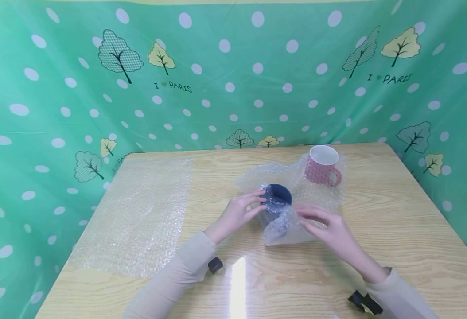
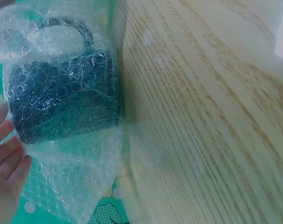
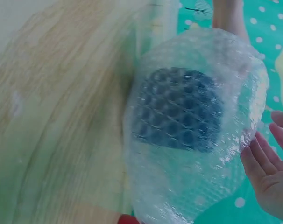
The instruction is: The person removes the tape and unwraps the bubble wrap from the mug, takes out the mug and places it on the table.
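Observation:
A dark blue mug (image 1: 280, 193) stands upright, partly wrapped in a sheet of bubble wrap (image 1: 275, 237). Its rim shows at the top; bubble wrap covers its side and handle (image 2: 88, 42). My left hand (image 1: 239, 209) touches the wrapped mug's left side, its fingers fairly straight in the left wrist view. On the other side, my right hand (image 1: 327, 226) has its fingertips at the edge of the wrap, thumb apart from the fingers in the right wrist view. Through the wrap, the mug's dark side (image 3: 179, 109) shows there.
A red mug (image 1: 321, 170) with a white inside stands behind, at the right, on the far part of the bubble wrap. Another flat bubble wrap sheet (image 1: 138, 212) covers the table's left side. A green dotted curtain (image 1: 217, 88) hangs behind the wooden table (image 1: 397, 212).

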A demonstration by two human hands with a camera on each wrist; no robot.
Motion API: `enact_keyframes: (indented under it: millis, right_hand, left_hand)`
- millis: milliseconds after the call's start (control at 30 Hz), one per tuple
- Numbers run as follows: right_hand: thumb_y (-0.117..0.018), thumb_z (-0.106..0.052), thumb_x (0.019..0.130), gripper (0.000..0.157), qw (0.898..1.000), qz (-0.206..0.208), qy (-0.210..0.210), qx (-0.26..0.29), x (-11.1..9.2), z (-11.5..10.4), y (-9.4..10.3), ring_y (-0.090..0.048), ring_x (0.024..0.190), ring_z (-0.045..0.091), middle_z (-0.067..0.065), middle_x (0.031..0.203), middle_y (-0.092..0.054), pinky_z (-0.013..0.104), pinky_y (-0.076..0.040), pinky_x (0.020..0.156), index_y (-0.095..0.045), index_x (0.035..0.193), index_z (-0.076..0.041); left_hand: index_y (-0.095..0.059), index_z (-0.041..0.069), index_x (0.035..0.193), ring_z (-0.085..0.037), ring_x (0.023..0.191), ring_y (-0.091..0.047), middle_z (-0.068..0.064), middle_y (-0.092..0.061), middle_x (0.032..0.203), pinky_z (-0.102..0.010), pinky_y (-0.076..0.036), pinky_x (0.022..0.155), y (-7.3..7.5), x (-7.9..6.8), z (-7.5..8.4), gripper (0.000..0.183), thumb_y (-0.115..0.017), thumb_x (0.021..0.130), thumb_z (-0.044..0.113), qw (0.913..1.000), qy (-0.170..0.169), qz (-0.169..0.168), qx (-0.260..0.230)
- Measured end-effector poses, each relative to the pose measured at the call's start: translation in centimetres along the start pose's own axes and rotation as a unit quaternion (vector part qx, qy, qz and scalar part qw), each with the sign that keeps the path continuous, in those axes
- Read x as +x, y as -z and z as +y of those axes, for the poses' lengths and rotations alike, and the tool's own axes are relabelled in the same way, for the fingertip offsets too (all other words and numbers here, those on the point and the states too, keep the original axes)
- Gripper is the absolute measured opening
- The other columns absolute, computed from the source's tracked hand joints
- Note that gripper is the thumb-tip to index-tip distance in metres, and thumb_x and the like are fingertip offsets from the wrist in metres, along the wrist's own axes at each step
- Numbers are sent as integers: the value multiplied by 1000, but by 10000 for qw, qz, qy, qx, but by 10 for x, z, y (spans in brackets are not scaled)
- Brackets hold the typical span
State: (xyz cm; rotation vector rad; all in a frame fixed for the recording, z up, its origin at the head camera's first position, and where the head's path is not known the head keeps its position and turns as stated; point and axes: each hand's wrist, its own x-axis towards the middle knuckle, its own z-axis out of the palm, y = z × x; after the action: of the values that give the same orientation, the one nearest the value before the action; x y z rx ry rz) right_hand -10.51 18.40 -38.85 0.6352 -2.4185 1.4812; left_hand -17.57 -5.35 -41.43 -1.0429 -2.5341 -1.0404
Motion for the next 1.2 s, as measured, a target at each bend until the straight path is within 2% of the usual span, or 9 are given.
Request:
enact_keyframes:
  millis: [133, 300, 367, 500, 633, 733, 833, 967, 1200]
  right_hand:
    - [-65, -4, 77, 23, 9990, -150, -405, -137, -7, -10, 8, -59, 86, 2, 4, 96, -65, 14, -47, 78, -64, 100, -5]
    - [-65, -5, 78, 22, 9972, -415, -525, -341, -18, -17, 16, -60, 83, 2, 2, 93, -67, 17, -49, 76, -65, 99, -7]
    - [-66, -6, 77, 20, 9964, -539, -450, -483, -22, -19, 18, -59, 83, 1, -1, 91, -67, 17, -49, 76, -66, 97, -8]
    - [-67, -5, 75, 16, 9929, -1020, 43, -602, -30, -19, 22, -59, 80, 1, -5, 86, -67, 20, -50, 72, -68, 90, -12]
    - [-65, -6, 77, 13, 9831, -1789, 319, -225, -34, -19, 25, -59, 77, 2, -6, 83, -65, 23, -51, 67, -67, 86, -15]
    - [-63, -8, 80, 10, 9740, -2249, 252, 141, -37, -19, 25, -58, 75, 2, -9, 82, -64, 23, -50, 64, -66, 86, -15]
    - [-61, -9, 82, 10, 9665, -2525, 211, 401, -37, -18, 25, -57, 72, 1, -12, 79, -62, 21, -49, 61, -66, 84, -17]
    - [-59, -9, 83, 10, 9619, -2695, 173, 437, -37, -17, 24, -56, 72, 0, -10, 77, -63, 21, -49, 60, -66, 83, -16]
    - [-54, -11, 87, 12, 9641, -2629, -308, 225, -30, -18, 26, -59, 77, 3, -8, 84, -65, 24, -51, 67, -66, 90, -10]
  left_hand:
    - [-63, 4, 101, -19, 117, -46, -10, -55, 120, -29, -34, 100, 0, 0, 0, 24, -60, 83, 19, 10000, -1, 2, 2]
    - [-63, 3, 100, -21, 116, -47, -11, -55, 119, -33, -36, 99, -1, 0, 0, 23, -61, 82, 18, 9999, -33, 83, -50]
    - [-63, 3, 100, -21, 115, -48, -12, -55, 119, -34, -36, 98, -1, 0, -1, 23, -61, 82, 17, 9999, -46, 112, -58]
    - [-64, 3, 100, -21, 115, -48, -10, -55, 119, -33, -36, 98, -1, 0, -1, 23, -61, 82, 17, 9999, -39, 135, -34]
    - [-64, 4, 100, -19, 116, -47, -9, -55, 119, -31, -36, 99, -1, 0, -1, 23, -62, 82, 18, 9999, -1, 117, -16]
    - [-64, 4, 100, -18, 116, -47, -9, -55, 119, -30, -35, 99, -1, 0, -1, 23, -62, 82, 17, 9999, 33, 93, -31]
    - [-64, 4, 100, -18, 116, -47, -9, -55, 119, -30, -36, 99, -1, 0, -1, 23, -62, 82, 18, 9999, 46, 80, -54]
    - [-64, 4, 100, -19, 116, -48, -9, -55, 119, -30, -36, 99, -1, 0, -1, 23, -62, 82, 18, 9999, 37, 79, -70]
    - [-64, 4, 100, -19, 116, -47, -9, -55, 120, -30, -35, 99, -1, 0, -1, 24, -62, 82, 18, 9999, 55, 84, -111]
